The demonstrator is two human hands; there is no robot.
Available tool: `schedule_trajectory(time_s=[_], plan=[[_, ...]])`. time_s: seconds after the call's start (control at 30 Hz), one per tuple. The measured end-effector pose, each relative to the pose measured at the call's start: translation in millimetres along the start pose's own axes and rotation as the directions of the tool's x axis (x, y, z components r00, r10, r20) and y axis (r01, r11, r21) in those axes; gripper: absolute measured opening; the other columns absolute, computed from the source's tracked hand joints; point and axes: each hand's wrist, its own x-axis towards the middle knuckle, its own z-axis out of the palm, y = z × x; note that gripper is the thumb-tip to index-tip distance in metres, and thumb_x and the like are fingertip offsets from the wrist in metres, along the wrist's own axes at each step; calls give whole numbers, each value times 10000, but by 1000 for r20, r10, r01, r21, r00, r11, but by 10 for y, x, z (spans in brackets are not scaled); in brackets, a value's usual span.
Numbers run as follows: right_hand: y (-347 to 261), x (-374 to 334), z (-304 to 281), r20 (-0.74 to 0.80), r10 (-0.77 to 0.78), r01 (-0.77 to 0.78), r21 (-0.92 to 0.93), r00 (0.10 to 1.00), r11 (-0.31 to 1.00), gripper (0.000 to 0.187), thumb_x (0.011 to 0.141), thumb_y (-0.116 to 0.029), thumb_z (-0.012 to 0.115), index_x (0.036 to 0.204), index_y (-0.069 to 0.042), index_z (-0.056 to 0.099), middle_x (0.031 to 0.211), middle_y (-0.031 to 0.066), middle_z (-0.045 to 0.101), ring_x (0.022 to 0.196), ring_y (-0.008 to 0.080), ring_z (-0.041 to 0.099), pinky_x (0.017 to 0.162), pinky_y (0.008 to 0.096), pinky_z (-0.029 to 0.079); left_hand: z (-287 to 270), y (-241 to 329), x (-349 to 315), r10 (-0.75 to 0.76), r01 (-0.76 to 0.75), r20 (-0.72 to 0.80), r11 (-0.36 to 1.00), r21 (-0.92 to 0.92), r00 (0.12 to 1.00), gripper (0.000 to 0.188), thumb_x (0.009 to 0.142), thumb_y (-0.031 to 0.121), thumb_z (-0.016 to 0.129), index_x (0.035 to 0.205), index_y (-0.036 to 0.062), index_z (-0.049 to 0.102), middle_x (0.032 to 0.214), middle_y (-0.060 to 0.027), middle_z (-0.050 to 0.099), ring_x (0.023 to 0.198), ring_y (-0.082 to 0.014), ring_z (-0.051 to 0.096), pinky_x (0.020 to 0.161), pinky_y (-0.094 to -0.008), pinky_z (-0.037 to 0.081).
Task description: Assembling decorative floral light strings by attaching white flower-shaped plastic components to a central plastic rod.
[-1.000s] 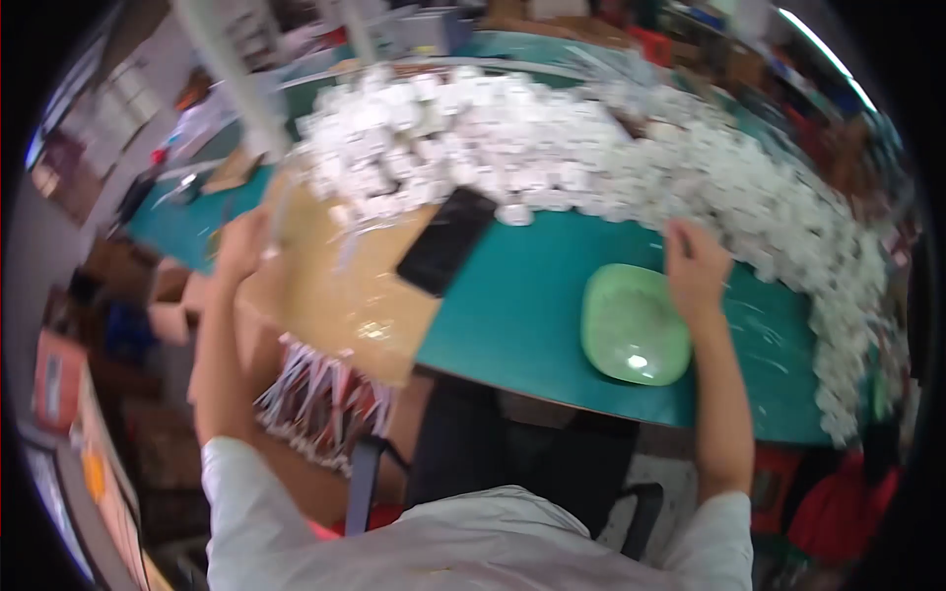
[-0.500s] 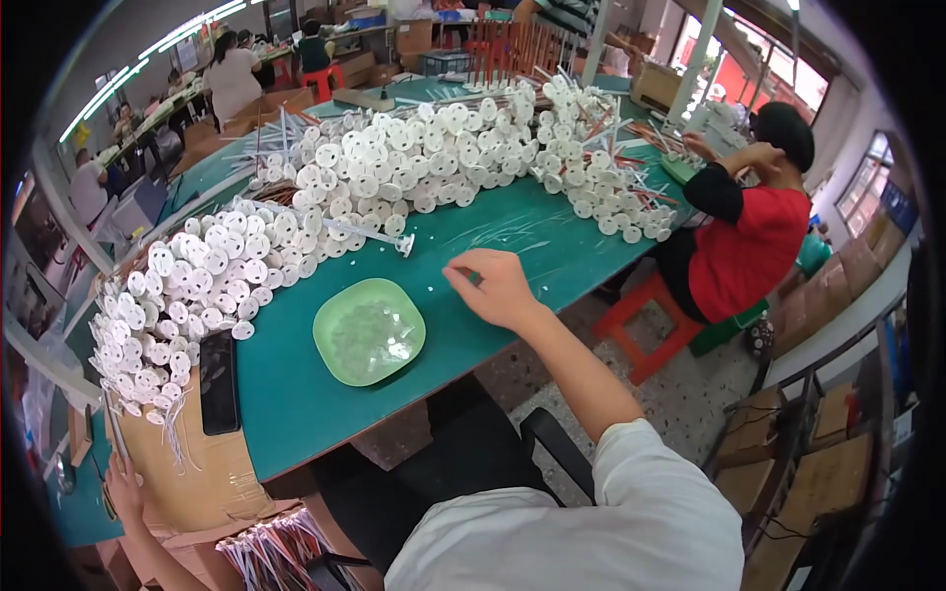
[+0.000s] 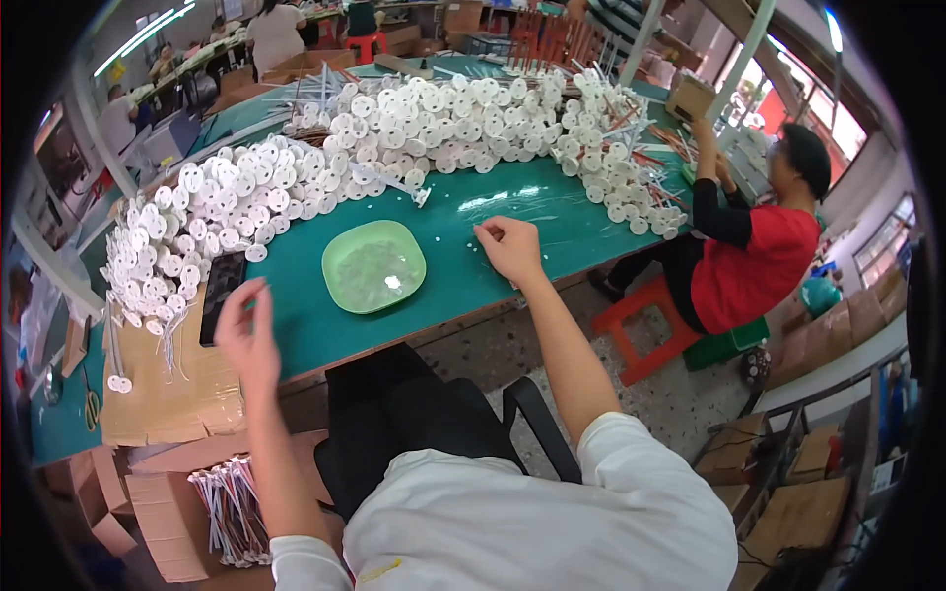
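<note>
- Hovering over the green table (image 3: pixel 458 274), the right hand (image 3: pixel 512 251) has its fingers curled and the thumb close to them; whether they pinch anything, I cannot tell.
- The left hand (image 3: pixel 246 337), blurred, is loosely open with thumb and fingers apart; nothing shows in it.
- Between the two hands, nearer the left, sits a green bowl (image 3: pixel 357 302) holding small clear bits (image 3: pixel 376 264).
- Just beyond the left hand, partly hidden by it, lies a dark phone (image 3: pixel 229 268).
- Left of that hand is cardboard (image 3: pixel 187 399), with scissors (image 3: pixel 92 409) further left; below it, a box holds bundled strips (image 3: pixel 229 512).
- Beyond both hands runs a long pile of white discs (image 3: pixel 434 110); one loose piece (image 3: pixel 422 196) lies ahead and left of the right hand.
- Well to the right of the right hand, a co-worker (image 3: pixel 754 246) in red sits on a stool (image 3: pixel 645 330).
- For good handling, I judge that bits this small want a light fingertip pinch, the right wrist low, and the left hand kept off the phone and bowl rim.
</note>
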Motion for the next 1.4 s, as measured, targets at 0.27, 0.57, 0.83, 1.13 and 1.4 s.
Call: schedule_trajectory(time_s=[0.27, 0.57, 0.83, 1.13, 1.4], plan=[[-180, 112, 116, 108, 64, -60, -34, 992, 998, 178, 803, -197, 722, 889, -41, 728, 765, 120, 700, 694, 230, 676, 646, 322, 531, 522, -17, -209, -42, 28, 132, 994, 108, 990, 345, 899, 90, 654, 1229, 25, 576, 1236, -99, 577, 1055, -182, 572, 802, -305, 498], [-348, 821, 633, 458, -521, 576, 24, 720, 817, 262, 758, -131, 768, 1010, -79, 712, 901, 102, 689, 846, 295, 656, 773, 402, 523, 425, -142, -324, -113, 111, -25, 992, -64, 993, 223, 933, 58, 618, 1148, 1, 599, 1158, -86, 601, 998, -138, 581, 821, -260, 488], [-1155, -604, -135, 195, -324, 248, 335, 926, 909, 209, 707, -14, 791, 900, -3, 710, 876, 70, 724, 742, 123, 677, 630, 247, 520, 574, 800, -1145, -280, 414, 351, 818, -401, 894, 185, 948, 11, 585, 1116, -48, 635, 1001, -145, 700, 876, -179, 689, 789, -288, 556], [-1447, -1543, -90, -44, -598, 560, 410, 800, 720, 254, 699, 97, 726, 946, 41, 697, 939, 180, 709, 785, 279, 691, 688, 315, 554, 606, 922, -1421, -281, 658, 596, 370, -656, 752, 426, 1018, 154, 500, 1374, -74, 455, 1259, -149, 592, 1130, -217, 611, 954, -361, 521], [-1495, -1754, 51, -180, -676, 685, 375, 714, 624, 291, 583, 83, 676, 867, 23, 696, 822, 151, 704, 580, 238, 633, 517, 292, 516, 367, 747, -1724, -284, 604, 551, 549, -577, 785, 396, 972, 89, 563, 1311, -110, 516, 1137, -174, 656, 1020, -224, 660, 892, -336, 542]])
